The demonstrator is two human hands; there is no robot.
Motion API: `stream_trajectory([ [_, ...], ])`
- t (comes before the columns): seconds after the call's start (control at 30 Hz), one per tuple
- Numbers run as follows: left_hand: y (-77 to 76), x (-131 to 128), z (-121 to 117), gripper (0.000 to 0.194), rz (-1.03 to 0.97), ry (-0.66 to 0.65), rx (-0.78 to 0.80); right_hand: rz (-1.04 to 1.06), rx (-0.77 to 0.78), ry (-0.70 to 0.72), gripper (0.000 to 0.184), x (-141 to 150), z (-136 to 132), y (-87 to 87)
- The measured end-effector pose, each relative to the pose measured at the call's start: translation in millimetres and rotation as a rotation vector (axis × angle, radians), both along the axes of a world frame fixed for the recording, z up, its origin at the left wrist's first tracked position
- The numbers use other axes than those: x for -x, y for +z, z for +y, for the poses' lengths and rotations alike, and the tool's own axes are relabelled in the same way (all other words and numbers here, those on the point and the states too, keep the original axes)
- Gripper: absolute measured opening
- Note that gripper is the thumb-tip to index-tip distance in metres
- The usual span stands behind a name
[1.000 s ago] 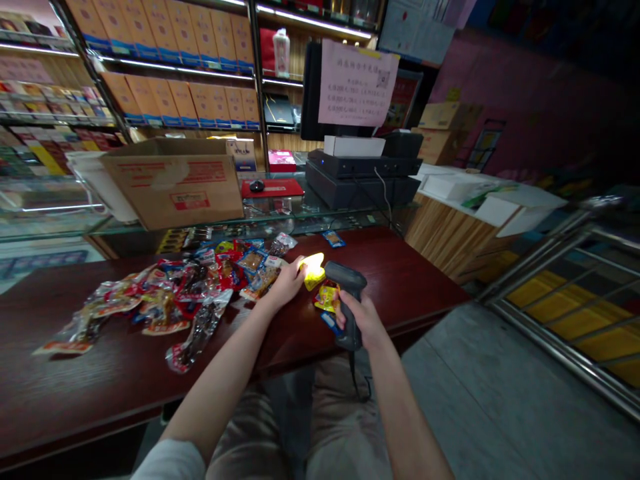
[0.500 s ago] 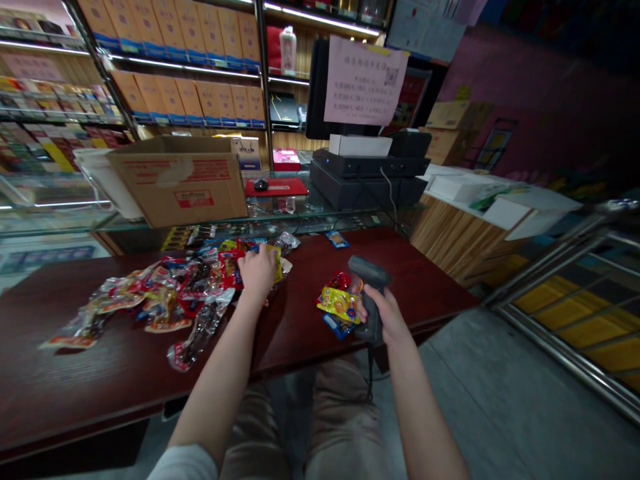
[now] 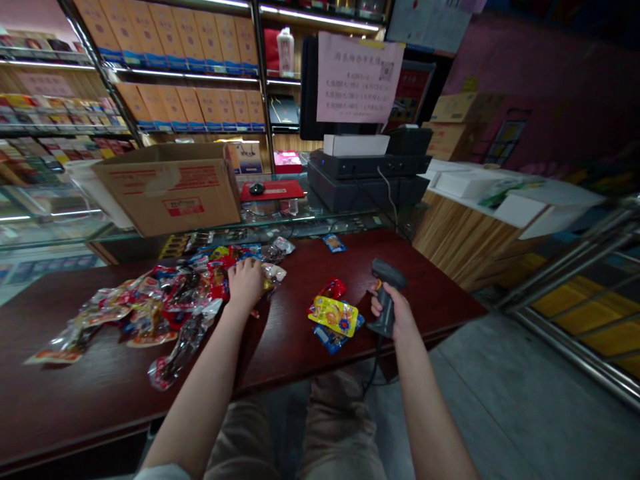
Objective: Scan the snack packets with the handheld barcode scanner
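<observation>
My left hand (image 3: 245, 285) lies over the right end of a heap of shiny snack packets (image 3: 177, 293), its fingers curled down among them. Its fingertips, and which packet they grip, are hidden. A clear packet (image 3: 274, 273) shows just to the right of the fingers. My right hand (image 3: 397, 308) is wrapped round the handle of a dark grey barcode scanner (image 3: 384, 303), held up with its head on top and a cord hanging below. Left of the scanner, a yellow packet (image 3: 334, 316) lies on top of a red packet (image 3: 334, 289) and blue packets (image 3: 331, 339).
A blue packet (image 3: 334, 243) lies alone near the back of the dark red table (image 3: 295, 360). Behind are an open cardboard box (image 3: 170, 193), a mouse (image 3: 257, 189) on a red mat, and a monitor with a paper sign (image 3: 359, 80). A metal railing (image 3: 575, 347) stands at right.
The scanner in my right hand has moved right, off the small pile, uncovering the yellow packet. A bit of yellow packet beside my left fingers no longer shows. The view has shifted slightly.
</observation>
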State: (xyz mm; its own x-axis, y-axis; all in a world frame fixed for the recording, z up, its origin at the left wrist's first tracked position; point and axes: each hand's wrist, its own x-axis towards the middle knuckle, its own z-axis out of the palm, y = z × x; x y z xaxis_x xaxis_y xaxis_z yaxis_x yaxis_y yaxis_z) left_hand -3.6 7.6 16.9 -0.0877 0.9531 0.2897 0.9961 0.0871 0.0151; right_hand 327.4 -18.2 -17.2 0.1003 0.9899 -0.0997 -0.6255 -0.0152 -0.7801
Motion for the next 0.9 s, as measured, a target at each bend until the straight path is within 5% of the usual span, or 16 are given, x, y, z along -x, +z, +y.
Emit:
stream_trajectory([
  [0.1, 3.4, -12, 4, 0.038, 0.037, 0.009, -0.092, 0.003, 0.009, 0.003, 0.029, 0, -1, -1.3],
  [0.2, 11.2, -49, 24, 0.036, 0.015, -0.192, -0.088, 0.014, 0.009, 0.001, 0.030, 0, 0, -3.2],
  [0.3, 13.9, -97, 70, 0.041, -0.174, -0.290, 0.124, 0.027, 0.005, -0.006, 0.030, -2, 1, -6.1],
  [0.4, 7.9, -137, 127, 0.050, -0.387, -0.163, 0.360, 0.014, 0.004, -0.006, 0.029, -6, 1, -10.0],
  [0.47, 1.7, -153, 158, 0.053, -0.420, -0.114, 0.368, 0.005, -0.006, -0.021, 0.029, -9, 2, -13.1],
  [0.73, -18.7, -175, 200, 0.080, -0.529, 0.111, 0.348, -0.015, -0.002, 0.013, 0.034, -14, 9, -24.2],
  [0.9, -32.3, -160, 197, 0.061, -0.790, -0.187, 0.202, 0.013, 0.020, -0.006, 0.033, -12, 6, -20.5],
])
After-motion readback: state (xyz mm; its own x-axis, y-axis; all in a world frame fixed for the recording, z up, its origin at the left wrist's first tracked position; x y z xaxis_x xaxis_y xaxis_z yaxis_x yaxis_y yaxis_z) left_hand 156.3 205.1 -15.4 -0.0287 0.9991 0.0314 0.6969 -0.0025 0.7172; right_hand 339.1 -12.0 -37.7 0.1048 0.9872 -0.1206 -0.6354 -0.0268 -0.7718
